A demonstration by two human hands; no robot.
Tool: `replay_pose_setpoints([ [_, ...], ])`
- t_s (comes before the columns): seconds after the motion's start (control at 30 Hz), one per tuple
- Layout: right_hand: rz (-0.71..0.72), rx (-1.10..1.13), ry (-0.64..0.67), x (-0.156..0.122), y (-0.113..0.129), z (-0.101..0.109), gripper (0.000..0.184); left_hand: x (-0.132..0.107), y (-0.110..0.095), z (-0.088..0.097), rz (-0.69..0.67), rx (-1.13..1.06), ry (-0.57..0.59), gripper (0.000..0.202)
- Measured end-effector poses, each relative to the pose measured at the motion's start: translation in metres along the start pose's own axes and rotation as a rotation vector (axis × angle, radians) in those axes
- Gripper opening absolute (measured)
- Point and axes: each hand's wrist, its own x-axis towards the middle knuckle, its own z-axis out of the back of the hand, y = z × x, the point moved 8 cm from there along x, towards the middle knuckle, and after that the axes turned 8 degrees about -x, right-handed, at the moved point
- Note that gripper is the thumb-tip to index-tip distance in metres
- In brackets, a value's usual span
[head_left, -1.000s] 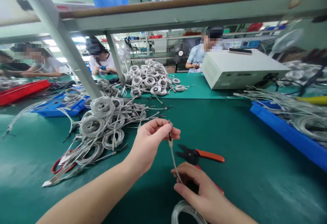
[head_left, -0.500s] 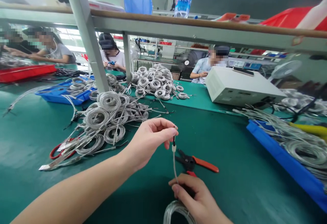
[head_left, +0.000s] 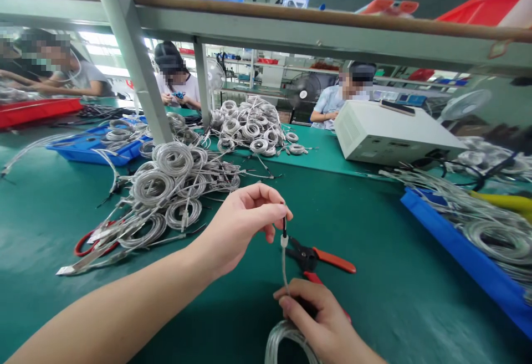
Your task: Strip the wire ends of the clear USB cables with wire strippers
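My left hand [head_left: 253, 217] pinches the dark wire end of a clear-jacketed cable [head_left: 284, 264], held upright over the green mat. Just below those fingers a small white collar [head_left: 284, 240] sits on the cable. Lower down, my right hand [head_left: 311, 314] is closed on the same cable, and its coil [head_left: 286, 339] hangs beneath the fingers. Behind the cable lies a pair of wire strippers [head_left: 310, 259] with red-orange handles, one handle partly covered by my right hand.
Coiled cables [head_left: 166, 186] are heaped at the left, with another pile [head_left: 249, 126] farther back. A blue tray [head_left: 465, 264] of cables stands at the right, near a white boxy device [head_left: 394, 137]. A shelf beam [head_left: 291, 15] crosses above. Several people work beyond.
The camera view has tilted slightly downward, so the background sits higher. Both hands keep their hold on the cable, with hardly any movement. More of the strippers' lower handle shows.
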Motion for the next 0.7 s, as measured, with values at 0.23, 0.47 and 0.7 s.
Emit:
replay_pose_setpoints([
  [0.23, 0.001, 0.001, 0.011, 0.0002, -0.0012, -0.0017, 0.027, 0.0001, -0.0010, -0.0019, -0.004, 0.010, 0.010, 0.012],
  [0.47, 0.006, -0.002, 0.026, -0.0016, -0.0001, -0.0031, 0.028, -0.0011, -0.0006, -0.0018, 0.005, 0.008, 0.009, 0.011],
  [0.7, -0.008, -0.007, 0.036, -0.0005, -0.0003, -0.0026, 0.029, -0.0011, 0.0042, -0.0034, 0.032, 0.082, 0.037, 0.012],
])
